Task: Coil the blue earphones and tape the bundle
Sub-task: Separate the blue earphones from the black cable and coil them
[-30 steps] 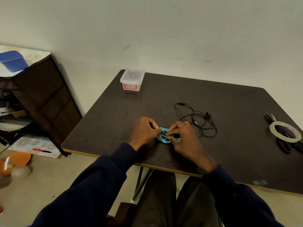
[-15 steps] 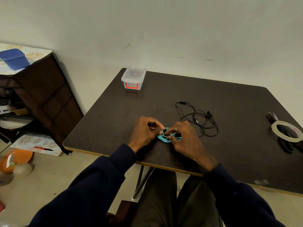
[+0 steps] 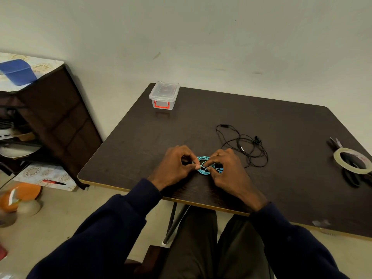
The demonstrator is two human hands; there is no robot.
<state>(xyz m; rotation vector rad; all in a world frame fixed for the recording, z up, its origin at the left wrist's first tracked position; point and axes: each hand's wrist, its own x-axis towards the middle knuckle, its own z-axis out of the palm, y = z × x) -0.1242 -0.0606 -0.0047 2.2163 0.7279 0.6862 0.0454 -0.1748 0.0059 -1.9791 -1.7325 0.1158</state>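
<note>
Left hand (image 3: 175,168): thumb and forefinger pinched together on the left edge of the blue earphones (image 3: 204,170), other fingers curled loosely behind. Right hand (image 3: 231,172): fingers bent down over the right side of the same bundle, fingertips gripping the loops; the exact hold underneath is hidden by the knuckles.

Blue earphones: wound into a small flat coil, resting on the surface (image 3: 141,141) near its front edge, directly between the two hands. A darker blue piece shows at the right of the coil, too small to identify.

Judgement: a two-sided pinch keeps the springy loops from opening, and pressing them down spares the hands the weight. Coiling looks nearly done; no tape is visible on the bundle.

Further out: black earphones (image 3: 247,146) lie loose just beyond the right hand, close to it but apart from the blue coil. Tape roll (image 3: 337,161) sits well to the right, lying over the scissors (image 3: 351,179). Clear box (image 3: 164,95) with a red latch stands at the far left corner.

Obstacle: reaching the tape likely means freeing the right hand, so the left alone must hold the coil. The black cable lies near that path.
</note>
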